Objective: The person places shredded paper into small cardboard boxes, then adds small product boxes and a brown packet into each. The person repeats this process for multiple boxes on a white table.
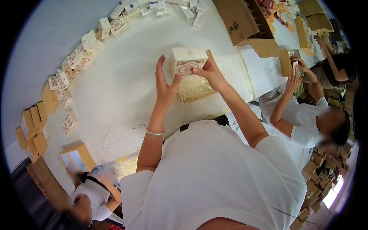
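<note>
A cream carton with a reddish ornate print [188,61] is raised above the table, gripped at its right side by my right hand [211,73], the thumb on its printed face. My left hand [166,83] is at the carton's left side, fingers spread and thumb near its lower left corner; whether it touches the carton I cannot tell. Below the carton lies an open box filled with pale shredded straw [195,89], partly hidden by the carton and my right hand.
Similar printed cartons [83,59] line the table's far left edge. Small white boxes [161,8] lie at the back. A large open cardboard box [238,20] stands back right. Co-workers are at the right [302,123] and lower left [92,195]. Yellow boxes [77,158] stand at the left.
</note>
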Tool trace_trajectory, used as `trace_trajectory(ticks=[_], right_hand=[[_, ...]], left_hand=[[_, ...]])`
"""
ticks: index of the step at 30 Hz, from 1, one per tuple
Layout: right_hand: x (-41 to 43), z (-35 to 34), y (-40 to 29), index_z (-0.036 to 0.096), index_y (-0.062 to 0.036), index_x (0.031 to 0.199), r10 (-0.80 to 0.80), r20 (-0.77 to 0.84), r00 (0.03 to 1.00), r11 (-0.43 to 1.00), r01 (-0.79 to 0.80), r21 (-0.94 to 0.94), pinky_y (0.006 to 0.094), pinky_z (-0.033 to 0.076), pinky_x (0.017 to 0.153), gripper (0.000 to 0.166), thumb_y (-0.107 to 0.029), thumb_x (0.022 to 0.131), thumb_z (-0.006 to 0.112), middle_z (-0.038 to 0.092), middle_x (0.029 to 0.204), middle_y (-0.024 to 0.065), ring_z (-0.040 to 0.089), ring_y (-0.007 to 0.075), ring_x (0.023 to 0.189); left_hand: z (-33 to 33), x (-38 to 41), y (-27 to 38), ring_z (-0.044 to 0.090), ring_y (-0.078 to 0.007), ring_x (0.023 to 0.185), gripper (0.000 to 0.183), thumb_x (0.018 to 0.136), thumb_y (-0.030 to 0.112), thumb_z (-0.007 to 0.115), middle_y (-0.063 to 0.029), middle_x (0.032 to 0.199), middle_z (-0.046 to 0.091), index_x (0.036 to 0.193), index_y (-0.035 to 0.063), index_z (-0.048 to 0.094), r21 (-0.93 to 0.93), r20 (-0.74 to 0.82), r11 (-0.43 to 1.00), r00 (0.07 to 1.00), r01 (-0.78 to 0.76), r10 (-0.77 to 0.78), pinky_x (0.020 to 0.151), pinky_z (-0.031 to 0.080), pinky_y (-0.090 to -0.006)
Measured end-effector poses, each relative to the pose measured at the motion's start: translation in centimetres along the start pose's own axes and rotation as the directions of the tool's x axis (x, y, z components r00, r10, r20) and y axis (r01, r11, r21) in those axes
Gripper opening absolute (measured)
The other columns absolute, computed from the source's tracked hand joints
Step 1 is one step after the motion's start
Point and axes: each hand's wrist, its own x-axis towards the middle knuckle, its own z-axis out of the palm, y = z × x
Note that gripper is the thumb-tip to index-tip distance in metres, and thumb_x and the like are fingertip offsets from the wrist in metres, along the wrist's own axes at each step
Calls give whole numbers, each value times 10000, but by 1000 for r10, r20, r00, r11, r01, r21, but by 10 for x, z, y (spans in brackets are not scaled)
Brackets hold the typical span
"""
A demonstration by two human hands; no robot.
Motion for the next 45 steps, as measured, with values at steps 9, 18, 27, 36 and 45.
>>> trace_trajectory(ticks=[9, 18, 27, 36, 45], right_hand=[[26, -30, 34, 511, 17, 1083, 337, 75, 939, 936, -325, -133, 281, 427, 807, 407, -165, 754, 667, 581, 1008, 57, 537, 129, 905], [31, -39, 70, 499, 15, 1108, 293, 143, 945, 857, -193, -478, 271, 447, 741, 377, -85, 769, 631, 593, 951, 69, 539, 116, 826], [32, 1, 42, 509, 20, 1062, 146, -20, 989, 595, -104, -797, 350, 447, 766, 417, -169, 722, 660, 594, 926, 202, 577, 313, 849], [212, -9, -14, 509, 32, 1028, -333, -65, 941, 557, 141, -819, 367, 464, 693, 463, -305, 740, 644, 544, 981, 219, 558, 313, 847], [326, -10, 31, 419, -26, 996, -450, -195, 872, 429, 19, -903, 408, 468, 674, 450, -233, 661, 636, 503, 928, 191, 559, 314, 826]], left_hand=[[10, -10, -59, 209, -317, 1269, 635, 882, 345, 466, -179, 1398, 152, 1373, 130, 126, -100, -60, 939, 940, 329, -335, 1015, 225, -398], [42, 12, -86, 290, -283, 1218, 681, 828, 150, 557, -188, 1332, 250, 1342, 9, 133, -266, -101, 943, 967, 202, -235, 1005, 244, -334], [23, 17, -94, 305, -272, 1206, 622, 793, -4, 526, -175, 1298, 282, 1311, 15, 182, -43, -105, 990, 985, 131, -135, 999, 260, -342], [24, -1, -83, 289, -250, 1222, 715, 798, 70, 585, -144, 1348, 220, 1347, 82, 127, -235, -181, 951, 952, 201, -246, 989, 279, -346], [-27, -12, -58, 222, -251, 1275, 630, 818, 115, 552, -97, 1374, 231, 1339, 70, 201, -135, -318, 956, 902, 261, -291, 1017, 207, -420]])
